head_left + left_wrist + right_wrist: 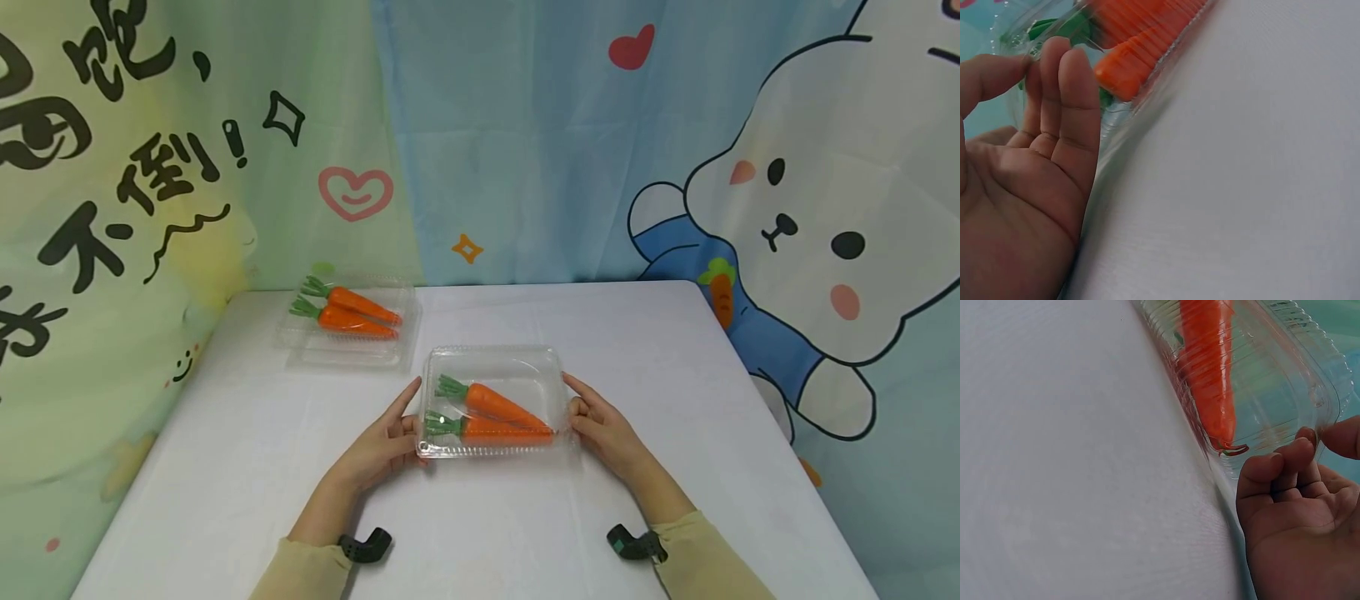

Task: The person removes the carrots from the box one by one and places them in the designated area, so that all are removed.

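Note:
A clear plastic clamshell box (520, 368) sits in the middle of the table, its lid down over two orange toy carrots (504, 407) with green tops at the left. My left hand (381, 450) pinches the box's left rim between thumb and fingers. On the opposite side, my right hand (611, 437) pinches the right rim the same way. The right wrist view shows that thumb and fingertips meeting at the rim near a corner of the box. In the left wrist view, the carrots (1127, 65) show through the ribbed plastic beyond the fingertips.
Another clear box (356, 356) with two carrots (356, 321) stands at the table's back left. White cloth covers the table (480, 533). A printed curtain (510, 167) hangs behind the back edge. A black wrist strap (366, 546) circles each forearm.

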{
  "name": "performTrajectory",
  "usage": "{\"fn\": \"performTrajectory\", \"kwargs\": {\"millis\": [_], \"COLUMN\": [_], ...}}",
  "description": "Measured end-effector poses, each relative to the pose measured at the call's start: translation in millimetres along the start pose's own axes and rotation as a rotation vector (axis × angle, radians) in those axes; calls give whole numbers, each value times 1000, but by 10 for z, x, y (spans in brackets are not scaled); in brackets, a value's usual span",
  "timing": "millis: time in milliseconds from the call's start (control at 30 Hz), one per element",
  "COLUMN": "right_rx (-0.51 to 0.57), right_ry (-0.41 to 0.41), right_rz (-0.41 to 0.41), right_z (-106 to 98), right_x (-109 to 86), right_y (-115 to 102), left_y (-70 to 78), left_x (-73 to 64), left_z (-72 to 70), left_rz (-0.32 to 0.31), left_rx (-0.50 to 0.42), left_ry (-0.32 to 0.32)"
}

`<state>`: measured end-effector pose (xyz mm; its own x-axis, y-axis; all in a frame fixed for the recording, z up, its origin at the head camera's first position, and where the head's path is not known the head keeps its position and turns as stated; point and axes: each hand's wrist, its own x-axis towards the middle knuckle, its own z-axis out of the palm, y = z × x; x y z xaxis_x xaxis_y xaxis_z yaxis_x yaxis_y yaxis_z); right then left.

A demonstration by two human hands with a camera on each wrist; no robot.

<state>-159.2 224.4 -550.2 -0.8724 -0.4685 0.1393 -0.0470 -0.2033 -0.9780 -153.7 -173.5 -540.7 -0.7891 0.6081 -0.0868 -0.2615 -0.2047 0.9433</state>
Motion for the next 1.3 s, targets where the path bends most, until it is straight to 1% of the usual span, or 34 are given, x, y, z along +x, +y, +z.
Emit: {"fn": "performTrajectory", "kwargs": {"millis": [133, 267, 367, 433, 467, 500, 567, 633, 700, 767, 867, 967, 1000, 1067, 1167, 1300], "right_rx": [11, 7, 3, 27, 50, 75, 144, 206, 243, 258, 263, 270, 273, 293, 342, 405], "right_ry": [-12, -10, -17, -36, -50, -66, -101, -130, -151, -166, -185, -193, -195, -197, -208, -235], "right_rz": [-17, -25, -17, 6, 18, 31, 54, 69, 76, 82, 95, 130, 141, 165, 184, 192], "right_z": [10, 22, 15, 0, -9, -19, -38, -56, -64, -67, -65, -62, -61, -56, -47, -31], "right_x": [6, 6, 3, 1, -1, -2, -7, -9, -9, -8, -1, -3, -7, -17, -28, -28], "right_y": [-2, -10, -12, -12, -11, -10, -13, -15, -16, -18, -23, -31, -35, -45, -58, -60], "left_y": [-7, -35, -49, -44, -36, -25, 2, 29, 48, 58, 70, 63, 56, 40, 7, -2], "left_x": [15, 35, 40, 39, 38, 40, 52, 73, 106, 139, 193, 223, 229, 234, 239, 235], "left_z": [25, 29, 16, 9, 11, 15, 35, 65, 95, 120, 150, 181, 192, 217, 248, 288], "left_rz": [10, 22, 45, 58, 61, 56, 24, -19, -65, -93, -103, -83, -75, -52, -9, 20], "left_rx": [62, 83, 63, 37, 22, 10, 1, 26, 63, 119, 248, 411, 456, 522, 568, 590], "left_ry": [41, 63, 46, 40, 44, 61, 125, 209, 296, 359, 447, 527, 552, 582, 621, 663]}}
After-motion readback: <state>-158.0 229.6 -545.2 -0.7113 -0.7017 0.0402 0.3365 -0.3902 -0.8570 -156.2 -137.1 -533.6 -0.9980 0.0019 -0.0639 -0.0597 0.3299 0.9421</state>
